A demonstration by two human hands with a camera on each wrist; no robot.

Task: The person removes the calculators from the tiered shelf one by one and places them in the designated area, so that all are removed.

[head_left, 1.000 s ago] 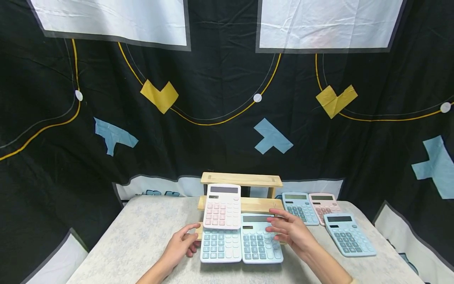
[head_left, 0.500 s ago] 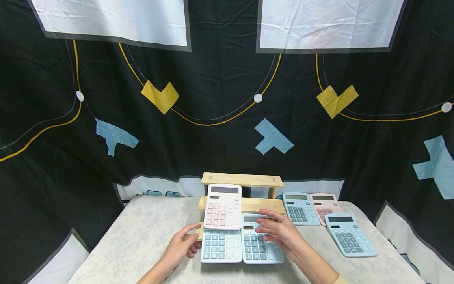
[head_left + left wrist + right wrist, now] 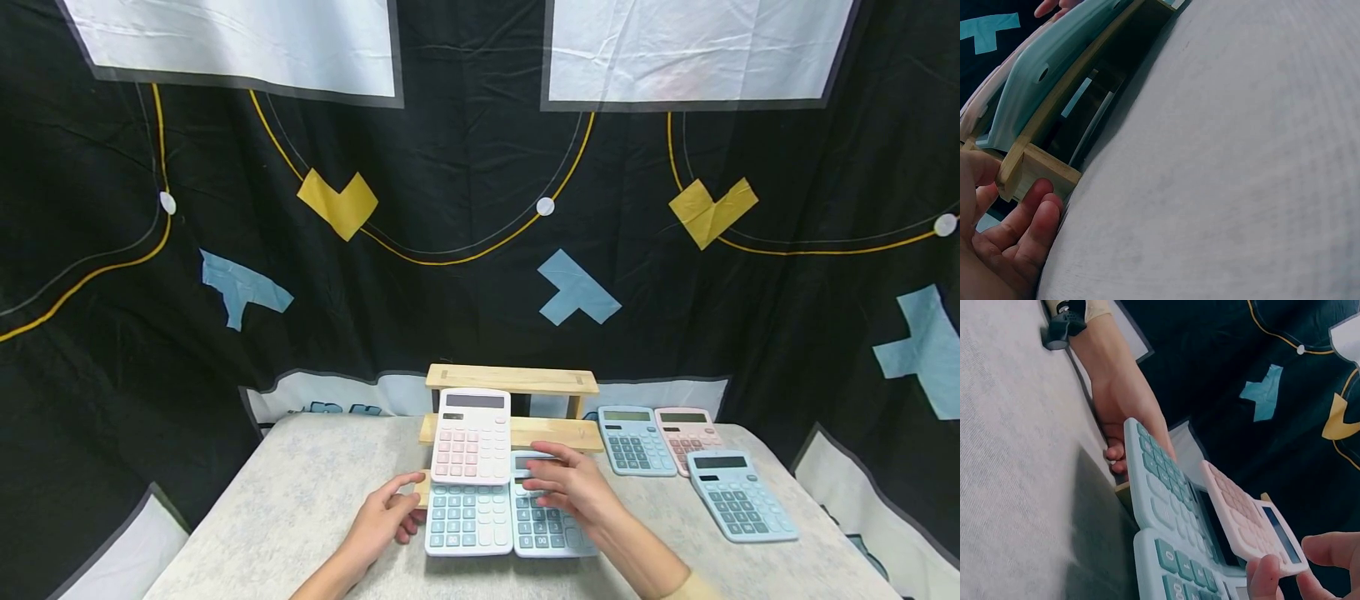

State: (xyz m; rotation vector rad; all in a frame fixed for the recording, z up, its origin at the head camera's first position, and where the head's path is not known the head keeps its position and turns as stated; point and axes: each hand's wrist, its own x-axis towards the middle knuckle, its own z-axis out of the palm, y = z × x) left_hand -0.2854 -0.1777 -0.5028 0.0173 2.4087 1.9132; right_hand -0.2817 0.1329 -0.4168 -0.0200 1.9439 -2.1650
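A tiered wooden rack point(image 3: 512, 379) stands at the table's middle. On its lower part lean two light-blue calculators side by side, the left one point(image 3: 469, 521) and the right one point(image 3: 542, 525). One tier up stands a pink calculator point(image 3: 471, 442), overlapping the top of the left blue one. My left hand point(image 3: 378, 517) holds the rack's lower left end, thumb at the wood and fingers curled beneath, as the left wrist view shows. Over the right blue calculator, my right hand point(image 3: 576, 490) hovers with loosely spread fingers point(image 3: 1265, 575), near the pink calculator's edge in the right wrist view.
At the right of the table point(image 3: 330, 467) lie more calculators: a blue one point(image 3: 636, 442) and a pink one point(image 3: 686, 435) at the back, and another blue one point(image 3: 741, 496) nearer. A black curtain point(image 3: 465, 317) with taped shapes hangs behind.
My right hand has moved left across the right blue calculator, toward the pink one. My left hand, the rack and the calculators have stayed in place.
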